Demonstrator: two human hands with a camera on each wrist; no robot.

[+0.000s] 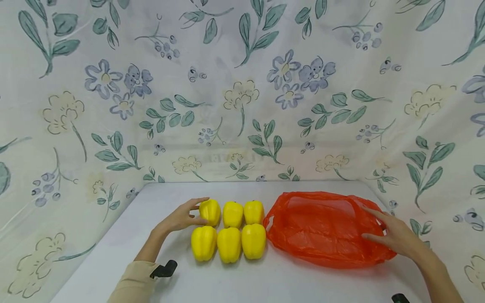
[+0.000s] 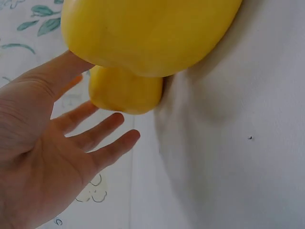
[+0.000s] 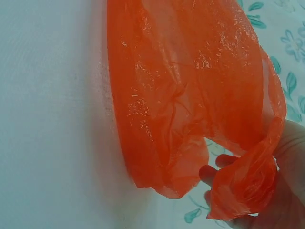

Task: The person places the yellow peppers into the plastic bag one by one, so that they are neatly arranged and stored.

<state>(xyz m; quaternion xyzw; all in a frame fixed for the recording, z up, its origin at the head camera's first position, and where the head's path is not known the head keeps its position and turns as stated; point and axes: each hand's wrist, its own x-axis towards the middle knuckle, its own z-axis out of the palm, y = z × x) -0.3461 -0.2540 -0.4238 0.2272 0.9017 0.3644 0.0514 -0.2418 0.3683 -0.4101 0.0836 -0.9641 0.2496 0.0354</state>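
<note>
Yellow bell peppers stand in two rows of three on the white table. My left hand (image 1: pixel 186 215) is at the left side of the back-left bell pepper (image 1: pixel 210 212), fingers spread, index fingertip by its top and thumb low beside it. In the left wrist view the front-left bell pepper (image 2: pixel 147 33) looms close and hides the thumb's tip. To the right lies a red plastic bag (image 1: pixel 318 227), puffed out, its mouth spread. My right hand (image 1: pixel 398 233) holds its right end; in the right wrist view the bunched handle (image 3: pixel 245 183) lies across the palm with fingers curled behind it.
The white table (image 1: pixel 212 286) runs back to a hanging floral sheet (image 1: pixel 242 126), which also encloses both sides. The bag's left handle reaches close to the back-right bell pepper (image 1: pixel 254 212). Black wrist mounts (image 1: pixel 164 269) show near both forearms.
</note>
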